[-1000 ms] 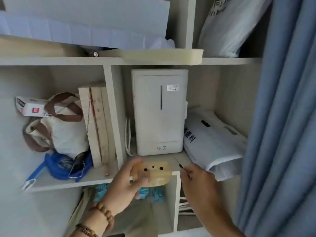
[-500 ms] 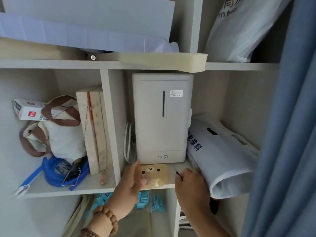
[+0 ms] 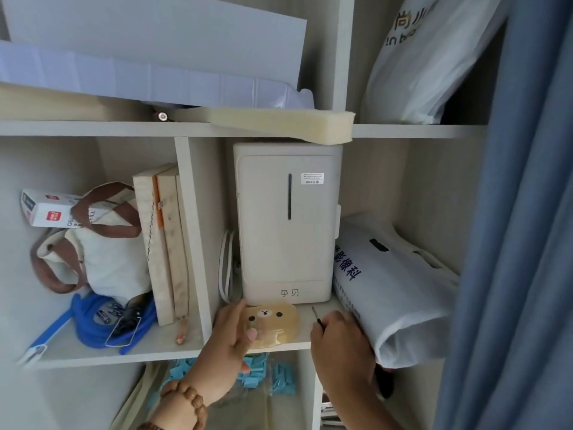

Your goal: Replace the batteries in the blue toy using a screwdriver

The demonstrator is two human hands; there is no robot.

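A slim dark screwdriver (image 3: 317,318) sticks up out of the right hand (image 3: 341,346), its long axis tilted up and a little to the left, tip pointing toward the base of the cream appliance (image 3: 286,225) at the back of the shelf (image 3: 305,324). Only the thin shaft shows; the handle is hidden inside the fist. The right hand's fingers are curled closed around it, knuckles toward the camera, and the hand hovers at the front edge of the shelf, just beside the white plastic bag (image 3: 393,293) that slumps on the shelf's right part.

The left hand (image 3: 231,339), with a wooden bead bracelet (image 3: 183,401) on its wrist, holds a tan translucent case with a bear face (image 3: 273,325). The case lies flat on the shelf with its long side running left to right, just in front of the appliance. The thumb presses on its top near the lower left part, and the other fingers wrap its left edge. The screwdriver tip stands just right of the case, apart from it.

In the compartment to the left lie a coiled blue strap (image 3: 93,318), a canvas bag with brown handles (image 3: 99,249) and upright wooden boards (image 3: 162,243). A blue curtain (image 3: 521,212) hangs at the right. No blue toy can be told apart for certain.
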